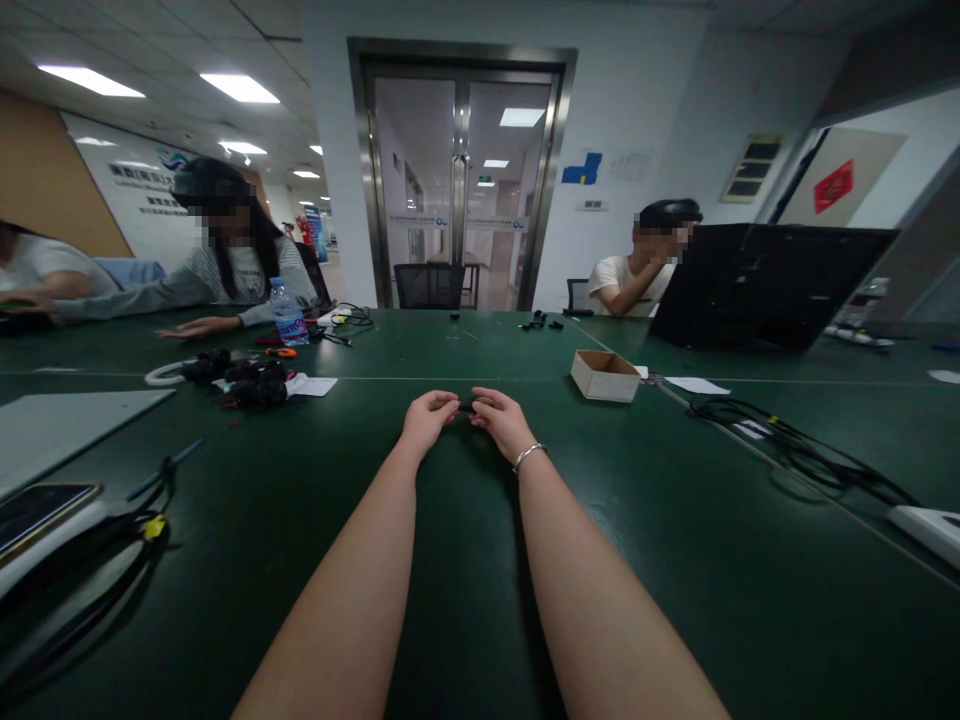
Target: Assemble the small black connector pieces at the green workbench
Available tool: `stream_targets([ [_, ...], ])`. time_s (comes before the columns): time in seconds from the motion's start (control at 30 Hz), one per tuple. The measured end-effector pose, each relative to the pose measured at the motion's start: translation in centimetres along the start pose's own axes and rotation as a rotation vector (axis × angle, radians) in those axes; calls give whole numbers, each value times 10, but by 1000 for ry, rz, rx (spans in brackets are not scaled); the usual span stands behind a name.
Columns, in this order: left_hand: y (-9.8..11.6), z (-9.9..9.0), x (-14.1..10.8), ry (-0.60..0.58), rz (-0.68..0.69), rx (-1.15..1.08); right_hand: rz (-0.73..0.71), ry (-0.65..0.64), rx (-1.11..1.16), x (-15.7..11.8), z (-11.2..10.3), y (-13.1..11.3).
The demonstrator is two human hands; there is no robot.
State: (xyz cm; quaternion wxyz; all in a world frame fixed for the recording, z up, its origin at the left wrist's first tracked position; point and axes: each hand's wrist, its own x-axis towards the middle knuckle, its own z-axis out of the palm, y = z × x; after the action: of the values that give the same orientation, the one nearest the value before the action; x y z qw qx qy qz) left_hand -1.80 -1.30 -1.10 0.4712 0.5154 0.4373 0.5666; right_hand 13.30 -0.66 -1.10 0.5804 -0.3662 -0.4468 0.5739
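Both my arms reach forward over the green tabletop (480, 345). Between my fingertips is a small black piece (466, 405), mostly covered, so its exact kind cannot be made out. My left hand (430, 420) pinches its left end. At the other end the fingers of my right hand (504, 420) close on it, and a silver bracelet (529, 456) circles that wrist. To the right of my hands stands a small open cardboard box (604, 385); its floor is hidden from this angle.
Left lie a bundle of black items (247, 380), a water bottle (289, 312), a phone (45, 515) and looped cable (112, 590). Several small black pieces (536, 322) lie farther back. Black cables (795, 440) and a large black panel (765, 285) are right. Other people sit across the table.
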Motion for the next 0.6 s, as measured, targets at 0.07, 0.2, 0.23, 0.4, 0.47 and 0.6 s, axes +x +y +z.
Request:
stream_targets([
  [0.07,0,0,0,-6,3,14,4,3,10,0,-1,0],
  [0.2,1,2,1,18,-15,2,-7,-25,26,-3,-2,-2],
  [0.23,1,2,1,25,-20,4,-6,-26,33,-4,-2,-2],
  [0.4,0,2,2,31,-12,61,8,-52,64,-7,-3,-4],
  [0.47,0,1,2,24,-3,101,8,-69,69,-7,-4,-4],
  [0.6,0,-1,2,13,6,174,4,-91,67,-6,-5,-2],
])
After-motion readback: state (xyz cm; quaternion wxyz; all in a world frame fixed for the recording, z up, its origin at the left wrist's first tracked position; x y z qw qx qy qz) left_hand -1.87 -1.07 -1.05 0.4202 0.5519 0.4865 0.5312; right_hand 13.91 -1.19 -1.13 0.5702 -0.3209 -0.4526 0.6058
